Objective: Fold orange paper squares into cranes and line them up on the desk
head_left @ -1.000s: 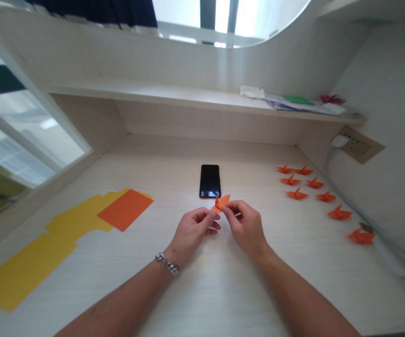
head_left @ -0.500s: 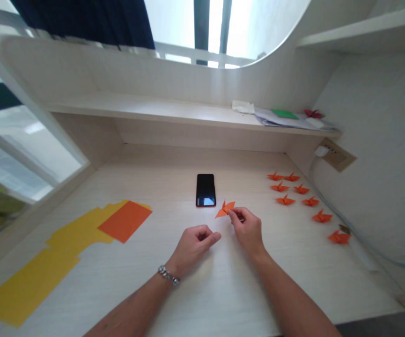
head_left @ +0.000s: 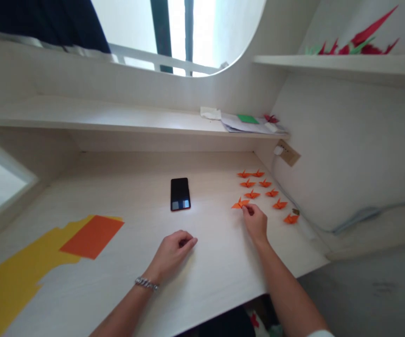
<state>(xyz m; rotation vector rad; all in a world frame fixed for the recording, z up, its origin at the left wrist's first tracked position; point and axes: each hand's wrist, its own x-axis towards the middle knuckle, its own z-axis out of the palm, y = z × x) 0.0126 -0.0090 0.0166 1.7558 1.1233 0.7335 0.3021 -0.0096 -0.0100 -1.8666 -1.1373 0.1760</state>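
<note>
My right hand (head_left: 256, 222) pinches an orange origami crane (head_left: 240, 203) between thumb and fingertips, at the near end of the left row of finished cranes. Several more orange paper cranes (head_left: 252, 194) sit in two rows just beyond and to the right of it. My left hand (head_left: 174, 252) rests loosely curled over the desk, thumb against the bent fingers, and nothing shows in it. A black phone (head_left: 180, 194) lies flat beyond the left hand.
On the left, an orange paper sheet (head_left: 92, 236) lies over spread yellow sheets (head_left: 26, 255). A shelf (head_left: 118, 119) crosses the back, bearing papers and a green square (head_left: 247, 119). Along the right wall a grey cable (head_left: 283, 187) runs from a socket (head_left: 288, 152).
My right hand has carried the crane rightward, from near the phone to the rows of cranes. The view has turned to the right. My left hand keeps its curled shape.
</note>
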